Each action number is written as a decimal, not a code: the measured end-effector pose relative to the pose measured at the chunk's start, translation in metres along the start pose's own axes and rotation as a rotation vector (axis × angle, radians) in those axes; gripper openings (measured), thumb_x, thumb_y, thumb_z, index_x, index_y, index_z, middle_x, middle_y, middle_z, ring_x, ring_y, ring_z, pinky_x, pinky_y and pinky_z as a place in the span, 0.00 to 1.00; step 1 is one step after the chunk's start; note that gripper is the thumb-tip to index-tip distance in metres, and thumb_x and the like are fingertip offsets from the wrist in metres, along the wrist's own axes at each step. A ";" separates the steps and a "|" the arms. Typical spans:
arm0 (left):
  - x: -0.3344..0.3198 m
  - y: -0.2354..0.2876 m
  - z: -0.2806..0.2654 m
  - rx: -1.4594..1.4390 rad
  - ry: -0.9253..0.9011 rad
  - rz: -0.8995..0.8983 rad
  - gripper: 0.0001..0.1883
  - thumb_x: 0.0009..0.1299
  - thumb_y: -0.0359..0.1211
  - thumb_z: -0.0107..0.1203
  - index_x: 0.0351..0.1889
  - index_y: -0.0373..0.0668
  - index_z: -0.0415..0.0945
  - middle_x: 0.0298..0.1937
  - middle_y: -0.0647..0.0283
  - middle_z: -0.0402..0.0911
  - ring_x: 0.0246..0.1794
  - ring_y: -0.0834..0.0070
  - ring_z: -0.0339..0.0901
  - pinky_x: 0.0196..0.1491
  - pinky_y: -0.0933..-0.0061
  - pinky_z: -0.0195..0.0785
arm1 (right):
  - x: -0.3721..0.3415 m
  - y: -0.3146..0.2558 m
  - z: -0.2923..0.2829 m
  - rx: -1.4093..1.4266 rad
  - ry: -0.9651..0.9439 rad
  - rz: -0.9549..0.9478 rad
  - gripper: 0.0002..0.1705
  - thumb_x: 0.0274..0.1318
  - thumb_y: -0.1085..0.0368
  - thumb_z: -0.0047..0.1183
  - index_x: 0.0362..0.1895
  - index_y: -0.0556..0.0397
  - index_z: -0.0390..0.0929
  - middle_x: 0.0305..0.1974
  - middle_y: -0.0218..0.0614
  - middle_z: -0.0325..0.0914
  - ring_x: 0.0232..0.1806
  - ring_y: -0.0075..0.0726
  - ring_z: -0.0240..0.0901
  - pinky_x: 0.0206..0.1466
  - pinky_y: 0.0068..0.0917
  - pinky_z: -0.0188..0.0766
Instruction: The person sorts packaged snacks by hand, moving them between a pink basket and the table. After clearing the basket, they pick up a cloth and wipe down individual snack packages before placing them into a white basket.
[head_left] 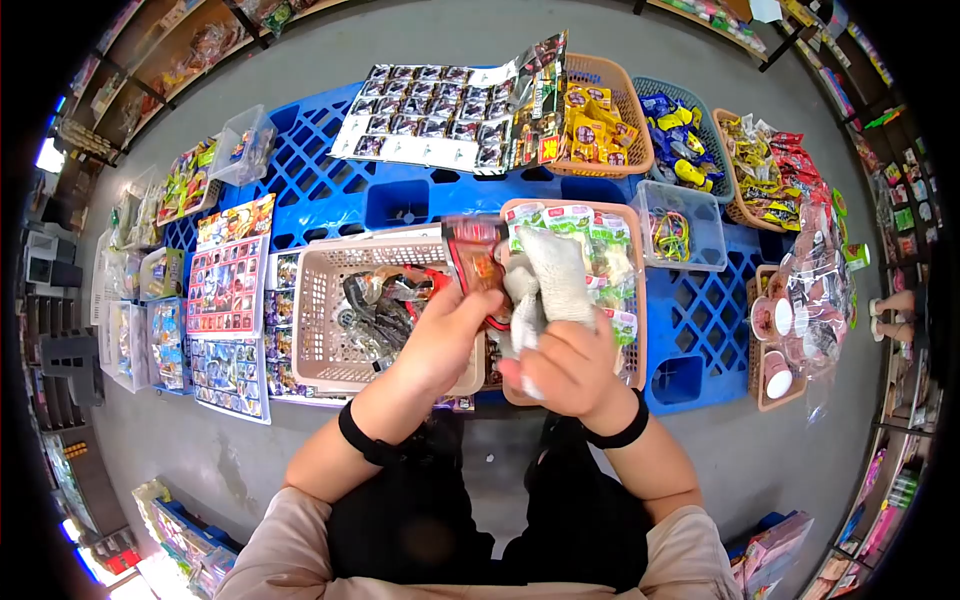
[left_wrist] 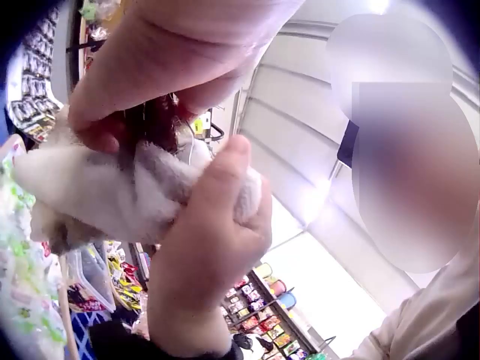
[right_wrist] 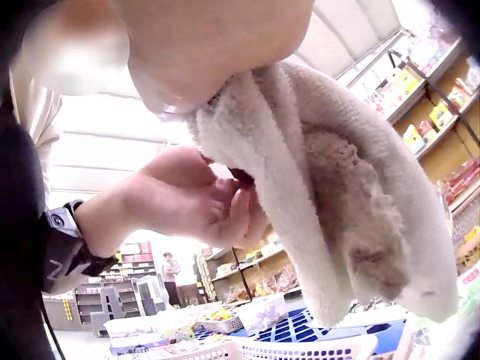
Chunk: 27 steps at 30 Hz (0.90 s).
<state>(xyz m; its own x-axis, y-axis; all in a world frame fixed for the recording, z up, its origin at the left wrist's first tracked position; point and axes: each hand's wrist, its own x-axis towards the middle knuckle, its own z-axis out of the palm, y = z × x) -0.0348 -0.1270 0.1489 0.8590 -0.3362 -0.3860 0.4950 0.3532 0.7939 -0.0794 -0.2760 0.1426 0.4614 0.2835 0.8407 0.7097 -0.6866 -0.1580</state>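
My left hand (head_left: pixel 445 335) grips a flat red-and-dark packet (head_left: pixel 480 262), thumb across its front, above the basket edge. Close beside it, my right hand (head_left: pixel 572 365) holds a bunched white cloth (head_left: pixel 555 268) against the packet's side. In the right wrist view the cloth (right_wrist: pixel 300 187) hangs in folds and shows a grey-brown dirty patch. Seen from the left wrist, the right hand (left_wrist: pixel 206 259) pinches the cloth (left_wrist: pixel 97 187) with its thumb on top, and the packet is mostly hidden behind fingers and cloth.
Below the hands, a beige basket (head_left: pixel 312 345) holds dark packets, and a pink basket (head_left: pixel 638 365) holds green-and-white packets. Both stand on a blue plastic pallet (head_left: pixel 310 215). Baskets of yellow packets (head_left: pixel 600 125) and blue packets (head_left: pixel 680 140) sit behind. Shelves line the room.
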 end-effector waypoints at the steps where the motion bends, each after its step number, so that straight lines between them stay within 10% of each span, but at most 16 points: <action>1: 0.005 -0.004 -0.005 0.065 0.072 0.104 0.14 0.64 0.29 0.43 0.48 0.36 0.67 0.42 0.63 0.74 0.41 0.78 0.70 0.46 0.76 0.62 | -0.002 0.001 -0.007 0.062 0.003 0.034 0.14 0.33 0.63 0.63 0.21 0.49 0.69 0.20 0.27 0.65 0.25 0.30 0.64 0.29 0.30 0.62; 5: 0.011 0.015 -0.024 0.085 0.038 0.091 0.16 0.65 0.27 0.43 0.52 0.37 0.63 0.44 0.63 0.72 0.43 0.78 0.69 0.46 0.76 0.63 | -0.008 0.009 -0.030 0.114 0.002 0.282 0.09 0.40 0.67 0.58 0.24 0.53 0.70 0.25 0.35 0.70 0.27 0.38 0.67 0.32 0.30 0.63; 11: 0.001 0.015 -0.013 0.127 -0.107 0.136 0.25 0.64 0.24 0.43 0.61 0.41 0.52 0.51 0.62 0.68 0.50 0.77 0.67 0.53 0.75 0.60 | 0.017 0.017 -0.038 0.344 0.533 1.172 0.13 0.52 0.70 0.49 0.42 0.59 0.66 0.44 0.44 0.67 0.45 0.35 0.63 0.48 0.31 0.62; 14: 0.000 0.013 -0.008 0.194 -0.178 0.214 0.27 0.63 0.21 0.41 0.62 0.40 0.51 0.53 0.62 0.67 0.52 0.78 0.65 0.54 0.75 0.58 | 0.037 0.009 -0.031 0.582 0.581 1.060 0.21 0.51 0.68 0.51 0.49 0.60 0.63 0.50 0.47 0.64 0.50 0.38 0.62 0.53 0.34 0.60; 18: -0.008 0.008 0.000 0.243 -0.235 0.290 0.27 0.64 0.22 0.41 0.62 0.39 0.50 0.54 0.61 0.66 0.54 0.75 0.64 0.54 0.74 0.59 | 0.051 -0.003 0.007 0.349 -0.293 0.364 0.32 0.45 0.60 0.52 0.57 0.57 0.62 0.56 0.49 0.60 0.59 0.54 0.54 0.60 0.43 0.50; 25: -0.003 -0.005 -0.013 0.308 -0.268 0.173 0.26 0.64 0.23 0.41 0.62 0.39 0.51 0.51 0.62 0.66 0.49 0.79 0.65 0.51 0.75 0.61 | 0.041 0.025 0.041 0.170 -0.103 0.427 0.26 0.46 0.54 0.52 0.48 0.55 0.69 0.48 0.49 0.66 0.50 0.54 0.60 0.48 0.44 0.60; 27: -0.005 -0.006 -0.007 0.318 -0.301 0.215 0.26 0.63 0.21 0.38 0.61 0.37 0.51 0.50 0.62 0.66 0.49 0.80 0.65 0.50 0.77 0.60 | 0.042 0.031 0.035 0.544 -0.270 0.852 0.23 0.46 0.53 0.53 0.41 0.59 0.70 0.37 0.48 0.70 0.40 0.50 0.68 0.40 0.38 0.65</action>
<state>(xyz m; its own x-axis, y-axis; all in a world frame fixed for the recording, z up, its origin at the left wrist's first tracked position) -0.0409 -0.1216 0.1433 0.8384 -0.5389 -0.0816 0.2053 0.1736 0.9632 -0.0194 -0.2618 0.1547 0.9775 0.0331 0.2085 0.2066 -0.3543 -0.9120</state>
